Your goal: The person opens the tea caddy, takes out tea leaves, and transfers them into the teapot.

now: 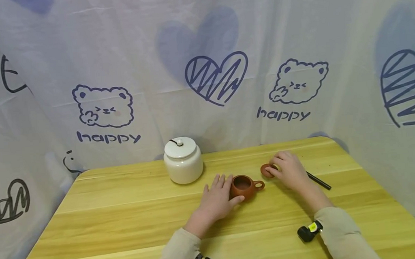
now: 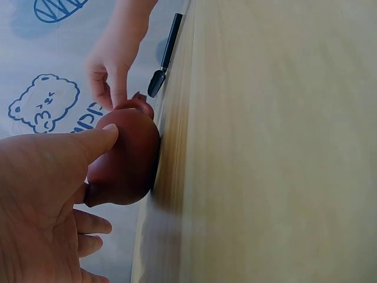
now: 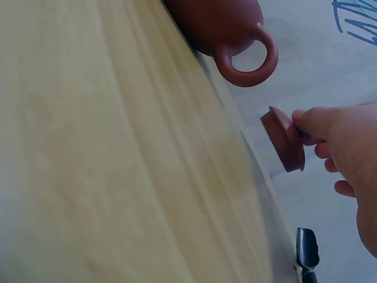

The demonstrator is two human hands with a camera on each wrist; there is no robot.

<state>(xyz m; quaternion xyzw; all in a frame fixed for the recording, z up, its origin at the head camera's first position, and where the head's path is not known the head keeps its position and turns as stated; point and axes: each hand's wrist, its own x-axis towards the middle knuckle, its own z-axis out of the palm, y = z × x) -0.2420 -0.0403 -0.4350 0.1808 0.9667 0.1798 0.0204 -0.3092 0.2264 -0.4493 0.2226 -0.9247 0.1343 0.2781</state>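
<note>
A small reddish-brown clay teapot point(image 1: 246, 191) stands upright and uncovered on the wooden table, its loop handle point(image 3: 272, 59) toward the right. My left hand point(image 1: 216, 198) holds it from the spout side, with the thumb point(image 2: 100, 140) against the near wall and the fingers spread round to the far side. The matching lid point(image 3: 287, 140) is off the pot, pinched at its knob between thumb and fingers of my right hand point(image 1: 288, 170). In the right wrist view the lid is tilted on edge, to the right of the handle.
Behind and left of the teapot is a white lidded jar point(image 1: 184, 164). A black scoop point(image 2: 169, 50) lies on the table beyond my right hand, partly hidden by it in the head view. Patterned cloth point(image 1: 199, 118) hangs along the table's back edge.
</note>
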